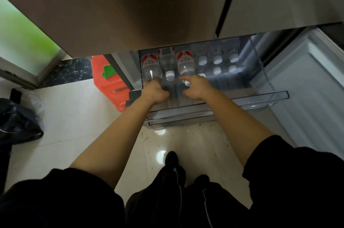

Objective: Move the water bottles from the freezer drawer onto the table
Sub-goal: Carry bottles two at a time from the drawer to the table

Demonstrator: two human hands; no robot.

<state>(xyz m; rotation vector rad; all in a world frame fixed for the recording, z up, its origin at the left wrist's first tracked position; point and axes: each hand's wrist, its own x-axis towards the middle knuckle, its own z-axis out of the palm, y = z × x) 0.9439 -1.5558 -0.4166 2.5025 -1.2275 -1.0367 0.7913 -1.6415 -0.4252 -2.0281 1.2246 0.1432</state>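
The clear freezer drawer (260, 98) is pulled out below the closed upper fridge doors. Three water bottles with red-and-white labels lie side by side at its left, caps toward me. My left hand (154, 91) grips the neck end of the left bottle (150, 67). Between my hands lies the middle bottle (168, 65), its white cap showing. My right hand (195, 87) curls round the cap end of the right bottle (185, 63). Several more bottles (217, 60) stand upright at the drawer's right, only their white caps clear.
The open freezer door (307, 88) stands at the right. An orange plastic stool (108, 80) sits on the tiled floor left of the drawer, and a dark bag (16, 121) lies at far left. My feet are on the floor below the drawer.
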